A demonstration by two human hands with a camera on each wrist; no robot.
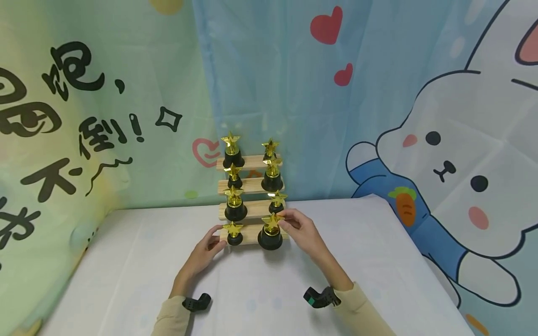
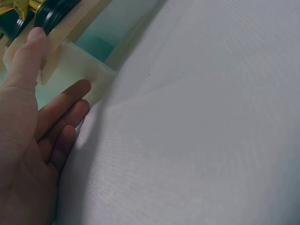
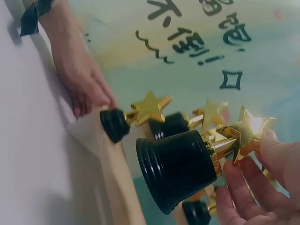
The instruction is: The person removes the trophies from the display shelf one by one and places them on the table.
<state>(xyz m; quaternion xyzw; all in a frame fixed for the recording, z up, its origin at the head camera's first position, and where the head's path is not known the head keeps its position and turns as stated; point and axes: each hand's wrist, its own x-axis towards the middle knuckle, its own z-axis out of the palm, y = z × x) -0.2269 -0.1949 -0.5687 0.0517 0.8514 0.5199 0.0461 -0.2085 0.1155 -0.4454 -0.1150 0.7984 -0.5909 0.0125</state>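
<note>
A tiered rack of pale wooden planks (image 1: 251,234) bears gold star trophies on black bases, two to a plank. My right hand (image 1: 301,229) pinches the gold star of the large trophy (image 1: 270,237) at the right of the lowest plank; in the right wrist view its fingertips (image 3: 236,183) and thumb meet around the star, above the black base. At the rack's left end, my left hand (image 1: 204,254) holds the lowest plank beside a small trophy (image 1: 234,234). Its thumb (image 2: 30,58) lies on the plank, the other visible fingers spread below by a translucent side support (image 2: 77,68).
More trophies stand on the upper planks, such as a large trophy (image 1: 235,207) one tier up and another (image 1: 232,153) at the top. A white cloth (image 1: 138,261) covers the table. Behind it hangs a printed curtain (image 1: 260,70) with a cartoon rabbit.
</note>
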